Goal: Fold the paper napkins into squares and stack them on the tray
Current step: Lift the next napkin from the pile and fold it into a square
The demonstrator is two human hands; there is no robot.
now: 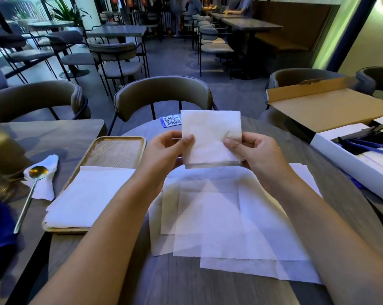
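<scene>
Both hands, left [164,148] and right [255,150], pinched a folded napkin [210,137] by its side edges, raised above the dark wood table [186,287]; flat napkins [225,227] lay beneath it; left of them a tray [118,150] held a stack [87,194]; café chairs [162,95] stood beyond the table.

Both bare forearms reaching in from 6 o'clock, converging toward 12 o'clock, raised off the tabletop. Left hand [164,148] at 9 o'clock of the folded napkin [210,137], thumb on its near face, fingers curled behind, grip pinching the edge. Right hand [256,153] at 3 o'clock, mirrored: thumb in front, fingers behind, pinching likewise. Wrists level, palms facing each other.
</scene>
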